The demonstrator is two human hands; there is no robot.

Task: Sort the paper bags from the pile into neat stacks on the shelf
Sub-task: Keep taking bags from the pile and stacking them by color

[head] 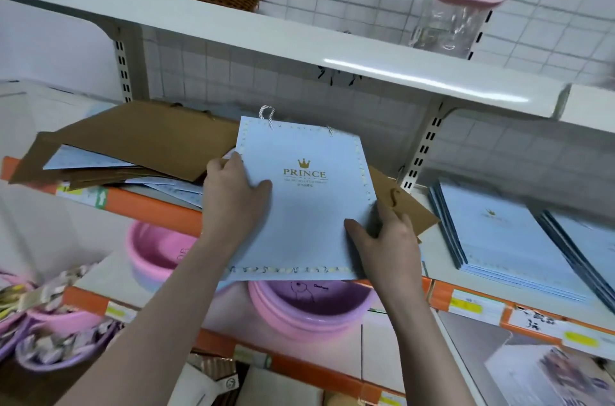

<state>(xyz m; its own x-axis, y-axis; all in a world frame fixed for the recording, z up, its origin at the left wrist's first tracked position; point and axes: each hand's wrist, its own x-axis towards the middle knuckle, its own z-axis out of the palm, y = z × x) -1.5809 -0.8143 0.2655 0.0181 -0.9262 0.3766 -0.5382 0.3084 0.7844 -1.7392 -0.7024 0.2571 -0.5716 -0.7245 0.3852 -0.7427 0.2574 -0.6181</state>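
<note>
Both bare forearms reach forward and up from the lower edge of the view; the left hand [233, 196] grips with the thumb lying on top and fingers curled beneath; the right hand [382, 239] pinches likewise, thumb pointing inward, fingers hidden below.

Two bare forearms show, with no sleeve on either as far up as they are visible. The left hand [233, 196] and the right hand [386, 239] are both uncovered: no glove, ring, watch or bracelet shows on them or on the wrists. The fingernails that show are short and unpainted
</note>
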